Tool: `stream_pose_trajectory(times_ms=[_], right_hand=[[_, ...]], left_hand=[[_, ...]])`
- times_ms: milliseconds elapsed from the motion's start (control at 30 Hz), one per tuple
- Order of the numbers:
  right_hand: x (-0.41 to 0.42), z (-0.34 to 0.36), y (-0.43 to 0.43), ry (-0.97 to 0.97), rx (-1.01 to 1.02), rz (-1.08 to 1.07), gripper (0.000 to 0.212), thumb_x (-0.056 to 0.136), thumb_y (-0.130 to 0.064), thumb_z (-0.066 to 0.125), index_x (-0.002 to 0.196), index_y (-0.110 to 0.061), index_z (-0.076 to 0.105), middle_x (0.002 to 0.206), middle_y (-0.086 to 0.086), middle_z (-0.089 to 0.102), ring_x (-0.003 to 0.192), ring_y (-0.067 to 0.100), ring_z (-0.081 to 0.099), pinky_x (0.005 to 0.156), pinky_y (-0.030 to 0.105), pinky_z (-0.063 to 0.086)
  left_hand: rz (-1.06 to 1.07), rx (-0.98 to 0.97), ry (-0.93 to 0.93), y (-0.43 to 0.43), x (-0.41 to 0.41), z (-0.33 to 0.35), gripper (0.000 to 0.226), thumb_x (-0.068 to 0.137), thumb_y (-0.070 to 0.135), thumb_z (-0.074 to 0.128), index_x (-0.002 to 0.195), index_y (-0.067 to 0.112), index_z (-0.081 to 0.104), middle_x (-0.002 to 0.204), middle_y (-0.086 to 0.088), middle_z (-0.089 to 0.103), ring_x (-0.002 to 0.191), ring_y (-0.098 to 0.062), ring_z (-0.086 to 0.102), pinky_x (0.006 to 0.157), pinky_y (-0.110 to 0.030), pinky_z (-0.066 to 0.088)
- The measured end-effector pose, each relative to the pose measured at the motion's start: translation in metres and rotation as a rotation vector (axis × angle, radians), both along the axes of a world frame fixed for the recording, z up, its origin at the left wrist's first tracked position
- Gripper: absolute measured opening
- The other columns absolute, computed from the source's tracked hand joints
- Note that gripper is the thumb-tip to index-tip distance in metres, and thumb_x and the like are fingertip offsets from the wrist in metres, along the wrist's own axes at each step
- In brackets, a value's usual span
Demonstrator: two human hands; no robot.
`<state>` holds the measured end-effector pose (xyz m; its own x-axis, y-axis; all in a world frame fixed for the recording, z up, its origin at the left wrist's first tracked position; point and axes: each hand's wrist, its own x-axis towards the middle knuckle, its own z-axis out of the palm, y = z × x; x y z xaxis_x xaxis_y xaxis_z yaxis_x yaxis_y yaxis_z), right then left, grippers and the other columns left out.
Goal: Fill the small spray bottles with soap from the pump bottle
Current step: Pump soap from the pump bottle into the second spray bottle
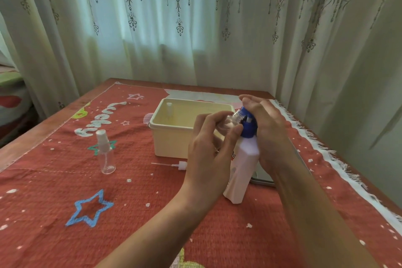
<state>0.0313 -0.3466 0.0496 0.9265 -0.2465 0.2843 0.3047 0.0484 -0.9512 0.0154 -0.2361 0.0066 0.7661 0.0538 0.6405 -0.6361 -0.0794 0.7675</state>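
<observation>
Left hand (208, 150) had it: fingers and thumb curled round the small clear bottle (228, 123), a firm pinching grip, the bottle tipped on its side with its open neck pushed up against the nozzle of the blue pump head (249, 125). Right there on the far side of that grip, the right hand (268, 128) lay over the pump head, fingers fairly straight, palm pressing on top, nothing curled around it. Whether any soap was inside the clear bottle, I couldn't tell.

Below both hands stood the white pump bottle (241, 172), upright on the counter, between the two wrists. Just outside the left grip, down by the wrist, a loose sprayer (179, 165) lay flat on the red cloth (65, 191), its thin tube pointing away from the hand. Directly beyond the left knuckles sat a cream box (171, 139), open on top, a white cap (169, 107) poking up in its far corner. Well out to the left of the grip a second bottle (106, 154) stood upright, sprayer on. Under the right forearm, a grey flat edge (262, 177) showed. Pale curtains (174, 28) hung behind the counter.
</observation>
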Motion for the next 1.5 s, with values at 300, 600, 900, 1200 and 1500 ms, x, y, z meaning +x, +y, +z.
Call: stream_pose_trajectory(times_ms=[300, 600, 900, 1200, 1500], right_hand=[[-0.0016, 0.0013, 0.0022, 0.008, 0.017, 0.009, 0.022, 0.097, -0.027, 0.054, 0.113, -0.013, 0.061, 0.073, -0.015, 0.067, 0.063, -0.001, 0.064, 0.061, 0.018, 0.055], [-0.0029, 0.003, 0.0021, -0.003, 0.04, 0.01, 0.01, 0.097, -0.02, 0.054, 0.104, -0.015, 0.06, 0.059, -0.019, 0.064, 0.055, -0.001, 0.062, 0.056, 0.017, 0.053], [0.0, 0.0006, 0.0023, -0.002, -0.023, -0.029, 0.005, 0.095, -0.023, 0.057, 0.097, -0.022, 0.062, 0.082, -0.006, 0.063, 0.071, 0.005, 0.062, 0.068, 0.025, 0.055], [-0.0017, 0.0012, 0.0025, 0.005, 0.009, -0.02, 0.006, 0.095, -0.026, 0.058, 0.096, -0.021, 0.06, 0.083, -0.005, 0.062, 0.067, 0.003, 0.062, 0.063, 0.02, 0.054], [-0.0024, 0.002, 0.0047, 0.007, 0.043, 0.002, 0.022, 0.093, -0.035, 0.059, 0.103, -0.016, 0.057, 0.063, -0.014, 0.065, 0.057, 0.0, 0.064, 0.054, 0.016, 0.053]], left_hand=[[-0.005, -0.016, 0.006, 0.0007, -0.0001, 0.0018, 0.024, 0.096, 0.023, 0.064, 0.12, 0.017, 0.063, 0.108, 0.005, 0.058, 0.093, -0.009, 0.06, 0.075, -0.013, 0.048], [-0.007, -0.023, -0.01, 0.001, -0.0003, 0.004, 0.025, 0.094, 0.021, 0.067, 0.119, 0.015, 0.065, 0.106, 0.004, 0.059, 0.091, -0.011, 0.059, 0.074, -0.013, 0.048], [-0.004, -0.017, 0.011, 0.0023, -0.0002, -0.0002, 0.025, 0.095, 0.025, 0.065, 0.119, 0.018, 0.064, 0.107, 0.006, 0.059, 0.092, -0.011, 0.06, 0.073, -0.015, 0.049], [-0.005, -0.02, 0.001, 0.001, 0.0003, 0.002, 0.025, 0.095, 0.023, 0.064, 0.12, 0.016, 0.063, 0.109, 0.004, 0.059, 0.095, -0.006, 0.059, 0.075, -0.012, 0.048], [-0.002, -0.031, -0.007, 0.0022, 0.001, 0.0043, 0.023, 0.095, 0.021, 0.065, 0.118, 0.016, 0.064, 0.107, 0.004, 0.059, 0.094, -0.008, 0.06, 0.077, -0.013, 0.048]])
